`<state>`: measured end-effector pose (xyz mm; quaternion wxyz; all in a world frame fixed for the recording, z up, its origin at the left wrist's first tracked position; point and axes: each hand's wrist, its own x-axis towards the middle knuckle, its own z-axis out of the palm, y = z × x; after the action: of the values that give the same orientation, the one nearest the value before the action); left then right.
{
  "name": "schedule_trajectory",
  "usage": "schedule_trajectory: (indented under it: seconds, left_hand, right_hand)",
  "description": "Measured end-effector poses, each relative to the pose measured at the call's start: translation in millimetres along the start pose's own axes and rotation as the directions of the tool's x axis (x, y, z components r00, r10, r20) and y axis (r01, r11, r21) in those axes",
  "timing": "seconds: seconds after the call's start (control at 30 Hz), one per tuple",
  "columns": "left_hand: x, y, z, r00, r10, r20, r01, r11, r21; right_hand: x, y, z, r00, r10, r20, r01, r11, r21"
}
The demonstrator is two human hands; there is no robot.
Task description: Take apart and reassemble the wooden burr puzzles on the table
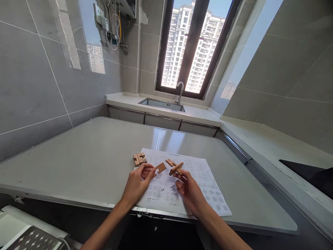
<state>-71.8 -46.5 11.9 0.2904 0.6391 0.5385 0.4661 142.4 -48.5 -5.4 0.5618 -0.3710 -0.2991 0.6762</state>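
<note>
Wooden blocks [139,159], grouped together on the table [91,156], sit at the far left corner of the printed sheet [200,173], the landmark for this report. Just nearer, above the sheet's left side, is the left hand [137,184]; its grip is closed, thumb against fingers, on a flat notched piece [161,168]. That piece's long axis slants away and to the right, its free end pointing toward the sheet's far middle. Above that middle, near but apart from this end, are crossed wooden pieces [177,168], one lying across the other. Right of them, over the sheet's right half, is the right hand [189,189], its grip pinched on their near end, lower fingers curled. Whether the crossed pieces are interlocked cannot be determined.
</note>
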Motion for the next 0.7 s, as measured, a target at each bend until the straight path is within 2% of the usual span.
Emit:
schedule_trajectory:
  seconds: [0.1, 0.2, 0.33, 0.43, 0.57, 0.7]
  left_hand:
    - [-2, -8, -2.0, 0.999, 0.032, 0.02, -0.036, 0.98, 0.194]
    - [-3, -12, -2.2, 0.997, 0.018, 0.075, -0.04, 0.952, 0.304]
    - [-3, -13, -2.2, 0.993, 0.035, 0.111, -0.08, 0.897, 0.434]
    - [-3, -17, -2.2, 0.989, 0.104, 0.108, -0.145, 0.852, 0.503]
    - [-3, -22, -1.4, 0.975, 0.199, 0.097, -0.219, 0.803, 0.554]
    - [-4, -16, 1.3, 0.923, 0.369, 0.106, -0.37, 0.781, 0.503]
  right_hand:
    - [-2, -4, -2, 1.0, 0.011, -0.016, -0.011, 1.0, 0.009]
    - [-7, -9, 1, 0.999, 0.033, 0.023, -0.033, 0.999, -0.009]
    - [-12, -13, 7, 1.0, 0.001, 0.024, 0.001, 0.996, -0.092]
    - [-13, -14, 8, 0.999, -0.025, 0.034, 0.03, 0.985, -0.169]
    - [-13, -11, 3, 0.993, -0.047, 0.105, 0.07, 0.971, -0.228]
    - [-14, -9, 0, 0.986, -0.026, 0.165, 0.07, 0.961, -0.269]
